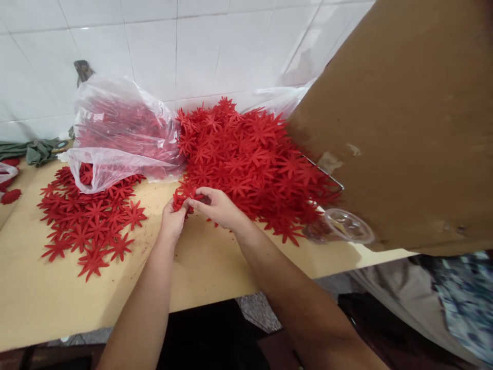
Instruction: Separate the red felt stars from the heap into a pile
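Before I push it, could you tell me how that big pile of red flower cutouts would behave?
The big pile would probably spread, since the thin flat pieces lie loose. They look light and floppy, bunched between both hands' fingers.

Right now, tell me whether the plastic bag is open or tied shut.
Open. The plastic bag lies on its side, mouth gaping, red flowers spilling onto the table.

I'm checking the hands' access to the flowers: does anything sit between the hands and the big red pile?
Nothing visible does. The left hand and right hand already pinch red flower cutouts at the near edge of the big pile. The cardboard box and clear plastic cup lie off to the right.
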Action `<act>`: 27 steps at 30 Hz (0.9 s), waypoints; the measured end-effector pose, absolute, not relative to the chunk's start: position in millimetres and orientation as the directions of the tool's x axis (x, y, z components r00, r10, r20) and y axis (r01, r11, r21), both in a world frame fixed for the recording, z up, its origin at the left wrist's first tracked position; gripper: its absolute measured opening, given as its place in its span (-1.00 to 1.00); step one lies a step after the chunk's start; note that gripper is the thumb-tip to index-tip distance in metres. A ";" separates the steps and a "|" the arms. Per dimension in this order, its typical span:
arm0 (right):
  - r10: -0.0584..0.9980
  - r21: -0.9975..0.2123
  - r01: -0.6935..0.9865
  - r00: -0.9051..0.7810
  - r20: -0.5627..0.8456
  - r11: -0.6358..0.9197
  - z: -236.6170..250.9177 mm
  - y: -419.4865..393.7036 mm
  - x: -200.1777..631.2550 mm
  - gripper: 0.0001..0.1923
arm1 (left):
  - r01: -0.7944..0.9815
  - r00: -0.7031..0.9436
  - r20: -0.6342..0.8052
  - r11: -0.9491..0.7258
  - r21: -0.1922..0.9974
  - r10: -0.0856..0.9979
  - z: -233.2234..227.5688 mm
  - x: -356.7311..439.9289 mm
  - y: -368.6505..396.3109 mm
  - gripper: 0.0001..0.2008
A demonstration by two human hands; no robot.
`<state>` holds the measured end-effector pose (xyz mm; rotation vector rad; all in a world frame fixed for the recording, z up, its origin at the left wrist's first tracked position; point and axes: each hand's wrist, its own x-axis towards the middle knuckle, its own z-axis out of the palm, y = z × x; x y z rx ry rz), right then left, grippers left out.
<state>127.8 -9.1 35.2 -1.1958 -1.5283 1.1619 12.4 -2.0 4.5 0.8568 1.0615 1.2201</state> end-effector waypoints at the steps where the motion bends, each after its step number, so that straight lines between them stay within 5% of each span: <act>1: 0.982 -0.978 0.176 -0.167 0.087 0.116 33.5 -8.5 129.0 -0.81 | -0.299 0.014 -0.169 0.165 0.940 0.986 4.4 13.0 -2.0 -0.63; 7: 0.971 -0.959 0.165 -0.100 0.218 0.232 23.5 -2.5 133.5 -0.70 | -0.336 0.036 -0.153 0.156 0.929 0.988 0.6 15.8 -0.5 -0.57; 17: 0.942 -0.894 0.323 0.024 0.336 0.311 12.2 7.7 134.9 -0.97 | -0.286 0.054 -0.141 0.150 0.947 0.989 6.9 12.3 -5.5 -0.66; 23: 0.921 -0.986 -0.020 0.362 0.147 0.165 33.2 17.7 162.2 -0.87 | -0.318 -0.038 -0.202 0.180 0.931 0.979 4.2 11.7 -4.1 -0.69; 27: 0.972 -0.964 -0.253 0.234 0.021 0.081 42.5 16.3 178.0 -0.76 | -0.351 -0.079 -0.241 0.199 0.915 0.967 3.2 10.7 -1.9 -0.71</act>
